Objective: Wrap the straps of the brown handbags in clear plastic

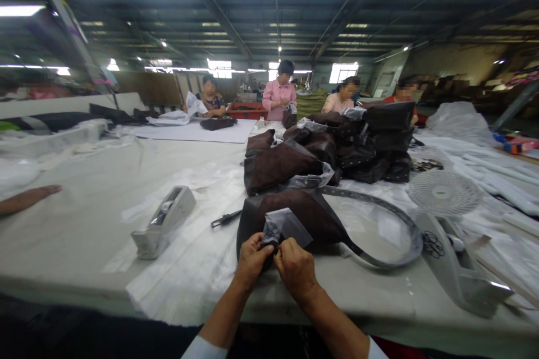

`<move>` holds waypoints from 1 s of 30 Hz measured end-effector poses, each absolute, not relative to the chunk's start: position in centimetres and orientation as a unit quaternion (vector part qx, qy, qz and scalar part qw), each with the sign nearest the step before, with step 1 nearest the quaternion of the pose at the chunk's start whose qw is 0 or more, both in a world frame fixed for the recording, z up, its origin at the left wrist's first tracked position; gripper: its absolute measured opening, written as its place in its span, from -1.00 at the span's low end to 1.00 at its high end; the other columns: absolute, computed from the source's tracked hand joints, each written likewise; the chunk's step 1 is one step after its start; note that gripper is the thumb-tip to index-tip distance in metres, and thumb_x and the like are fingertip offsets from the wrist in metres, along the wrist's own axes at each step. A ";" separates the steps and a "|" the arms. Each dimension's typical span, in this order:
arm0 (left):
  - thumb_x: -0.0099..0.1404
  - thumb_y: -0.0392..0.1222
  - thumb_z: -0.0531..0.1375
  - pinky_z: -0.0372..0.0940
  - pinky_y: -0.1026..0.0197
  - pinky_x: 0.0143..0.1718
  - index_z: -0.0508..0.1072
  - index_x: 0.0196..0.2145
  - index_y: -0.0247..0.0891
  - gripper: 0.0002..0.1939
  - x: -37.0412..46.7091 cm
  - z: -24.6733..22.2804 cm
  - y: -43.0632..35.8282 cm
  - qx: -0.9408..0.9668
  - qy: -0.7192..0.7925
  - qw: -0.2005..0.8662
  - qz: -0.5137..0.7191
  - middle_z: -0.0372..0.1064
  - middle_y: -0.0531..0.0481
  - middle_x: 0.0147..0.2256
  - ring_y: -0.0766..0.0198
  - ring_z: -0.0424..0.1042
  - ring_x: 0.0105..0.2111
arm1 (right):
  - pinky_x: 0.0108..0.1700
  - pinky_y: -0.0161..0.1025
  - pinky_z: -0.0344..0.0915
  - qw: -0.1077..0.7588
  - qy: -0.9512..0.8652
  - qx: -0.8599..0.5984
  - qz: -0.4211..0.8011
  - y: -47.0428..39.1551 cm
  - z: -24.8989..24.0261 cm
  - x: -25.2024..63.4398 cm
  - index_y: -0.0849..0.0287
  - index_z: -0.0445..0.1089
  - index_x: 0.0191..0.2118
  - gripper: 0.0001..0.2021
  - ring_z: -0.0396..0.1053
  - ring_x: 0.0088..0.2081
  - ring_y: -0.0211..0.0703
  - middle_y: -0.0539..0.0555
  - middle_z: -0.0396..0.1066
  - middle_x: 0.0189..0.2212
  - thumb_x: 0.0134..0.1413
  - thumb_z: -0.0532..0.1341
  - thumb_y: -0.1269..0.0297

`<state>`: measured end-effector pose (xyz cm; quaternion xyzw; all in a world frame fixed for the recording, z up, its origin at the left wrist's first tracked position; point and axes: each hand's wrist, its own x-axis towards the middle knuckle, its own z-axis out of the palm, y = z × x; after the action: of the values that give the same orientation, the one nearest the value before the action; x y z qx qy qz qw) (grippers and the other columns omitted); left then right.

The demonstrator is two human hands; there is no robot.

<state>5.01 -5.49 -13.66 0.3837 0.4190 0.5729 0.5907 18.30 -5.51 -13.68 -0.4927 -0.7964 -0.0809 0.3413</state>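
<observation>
A dark brown handbag lies on the table right in front of me, its studded strap looping out to the right. A buckled strap end sticks out on the bag's left. At the near edge, my left hand pinches a dark part of the bag partly wrapped in a clear plastic sheet. Beside it, my right hand is closed, fingertips pressed together at the same dark part. What exactly lies between the right fingers is hidden.
Behind the bag rises a pile of similar brown bags. A tape dispenser stands at left, another at right near a small fan. White plastic sheets cover part of the table. A co-worker's hand rests far left; several people work beyond.
</observation>
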 end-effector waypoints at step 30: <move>0.13 -0.26 0.15 0.23 0.27 -0.26 0.37 -0.26 -0.31 -0.81 4.5 -14.7 -5.6 0.524 0.494 0.437 0.539 0.40 0.04 -0.39 0.29 0.35 -0.35 | -0.36 -0.32 0.16 0.353 -0.862 -0.349 0.102 -6.3 -14.8 18.1 0.20 0.31 -0.42 -0.89 0.30 -0.39 -0.20 0.06 0.33 -0.46 -0.03 0.07 0.48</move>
<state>4.53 -5.64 -14.68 0.5240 0.4942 0.5385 0.4373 18.15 -6.31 -14.80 -0.3488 -0.8622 0.1016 0.3530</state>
